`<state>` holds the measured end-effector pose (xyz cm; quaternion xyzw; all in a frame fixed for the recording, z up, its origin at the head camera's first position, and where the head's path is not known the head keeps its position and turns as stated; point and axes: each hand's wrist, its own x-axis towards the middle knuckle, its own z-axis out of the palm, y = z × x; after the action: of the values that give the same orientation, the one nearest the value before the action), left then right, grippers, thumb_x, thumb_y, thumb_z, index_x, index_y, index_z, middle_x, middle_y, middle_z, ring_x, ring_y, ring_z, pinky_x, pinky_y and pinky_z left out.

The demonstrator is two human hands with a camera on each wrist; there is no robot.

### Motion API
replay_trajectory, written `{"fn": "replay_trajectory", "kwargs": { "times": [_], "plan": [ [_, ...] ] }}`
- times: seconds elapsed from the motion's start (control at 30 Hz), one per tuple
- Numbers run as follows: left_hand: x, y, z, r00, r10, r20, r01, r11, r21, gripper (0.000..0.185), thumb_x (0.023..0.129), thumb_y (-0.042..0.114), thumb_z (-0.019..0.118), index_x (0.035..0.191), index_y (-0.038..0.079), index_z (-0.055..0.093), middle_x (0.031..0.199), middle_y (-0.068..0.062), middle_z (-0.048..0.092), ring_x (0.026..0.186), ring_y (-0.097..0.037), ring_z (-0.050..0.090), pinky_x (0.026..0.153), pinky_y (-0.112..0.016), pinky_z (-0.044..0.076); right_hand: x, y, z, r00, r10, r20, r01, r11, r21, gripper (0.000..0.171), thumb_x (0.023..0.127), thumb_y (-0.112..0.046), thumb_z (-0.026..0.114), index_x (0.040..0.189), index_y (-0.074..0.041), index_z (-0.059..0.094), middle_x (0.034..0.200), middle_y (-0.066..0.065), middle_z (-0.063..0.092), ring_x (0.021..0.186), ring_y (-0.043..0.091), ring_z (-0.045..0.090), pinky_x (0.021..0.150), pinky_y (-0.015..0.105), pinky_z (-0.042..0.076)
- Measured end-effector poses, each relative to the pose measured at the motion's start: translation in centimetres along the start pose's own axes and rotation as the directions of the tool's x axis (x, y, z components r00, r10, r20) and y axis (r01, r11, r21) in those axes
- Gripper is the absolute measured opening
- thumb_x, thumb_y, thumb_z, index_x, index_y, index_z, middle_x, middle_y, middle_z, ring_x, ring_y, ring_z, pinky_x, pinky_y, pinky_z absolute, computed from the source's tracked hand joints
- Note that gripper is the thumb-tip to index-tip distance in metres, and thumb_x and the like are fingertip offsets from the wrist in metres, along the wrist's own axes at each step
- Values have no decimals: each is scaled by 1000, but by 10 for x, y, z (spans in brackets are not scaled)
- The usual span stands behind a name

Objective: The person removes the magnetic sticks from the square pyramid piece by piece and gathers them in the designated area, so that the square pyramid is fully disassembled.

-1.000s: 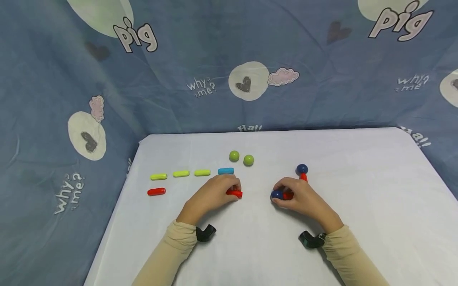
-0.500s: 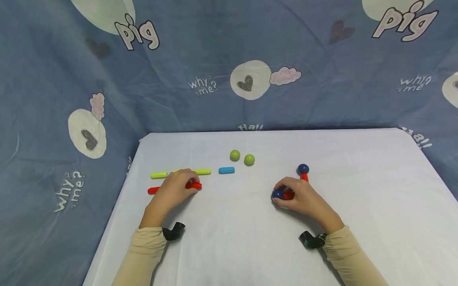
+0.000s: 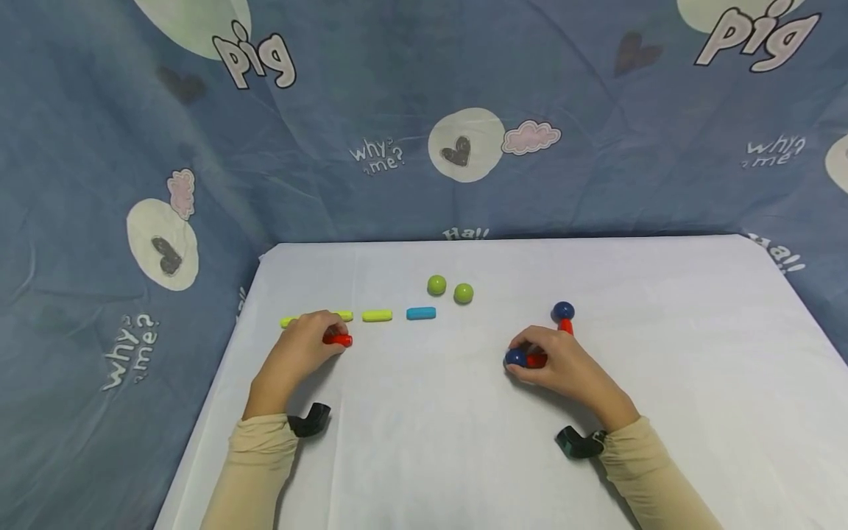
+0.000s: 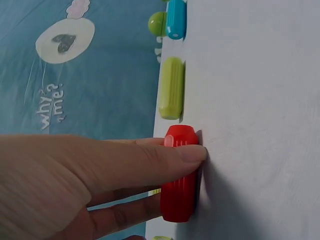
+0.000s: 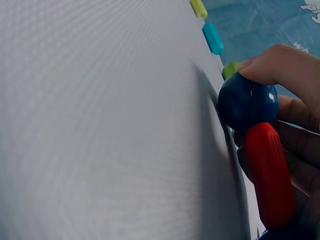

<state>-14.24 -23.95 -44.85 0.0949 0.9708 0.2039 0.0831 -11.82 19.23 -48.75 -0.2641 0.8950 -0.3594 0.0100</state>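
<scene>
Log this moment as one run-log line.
left hand grips red stick on table | right hand grips blue ball joined to red stick | green sticks beside left

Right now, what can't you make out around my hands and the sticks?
- Head view: the left hand covers most of its red stick and part of the green stick behind it.
- Head view: the right hand hides how its red stick meets the far blue ball.
- Right wrist view: the bottom edge cuts off that stick's lower end.
</scene>
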Motion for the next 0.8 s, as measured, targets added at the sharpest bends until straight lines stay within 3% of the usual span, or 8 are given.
{"fn": "replay_trajectory", "kwargs": {
  "times": [0.8],
  "plan": [
    [0,-1,-1,999,-11,30,12,1000,-28,17,86,5,82,101,8,75,101,-10,73,95,-27,67,89,-48,56,0,-1,-1,999,37,11,-37,999,3,28,84,-19,87,107,-13,72,98,-4,73,81,4,64,76,24,58]
  ]
}}
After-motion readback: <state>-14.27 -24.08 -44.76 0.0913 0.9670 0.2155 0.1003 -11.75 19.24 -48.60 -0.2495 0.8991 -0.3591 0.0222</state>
